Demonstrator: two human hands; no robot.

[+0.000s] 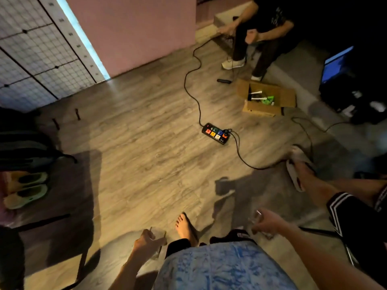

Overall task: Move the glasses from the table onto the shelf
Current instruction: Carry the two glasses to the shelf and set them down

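Note:
My left hand (pixel 146 241) grips a clear drinking glass (pixel 158 232) low in the frame, held above the wooden floor. My right hand (pixel 269 221) holds a second clear glass (pixel 256 216) further right, fingers wrapped around it. Both glasses are blurred and hard to make out. My bare foot (pixel 185 226) steps forward between the two hands. A wire-grid shelf unit (pixel 31 51) stands at the upper left. The table is not in view.
A black power strip (pixel 215 133) with cables lies mid-floor. An open cardboard box (pixel 265 97) sits beyond it. One person sits at the top right, another's legs and slipper (pixel 297 170) reach in from the right. Shoes (pixel 27 189) and a dark bag lie left.

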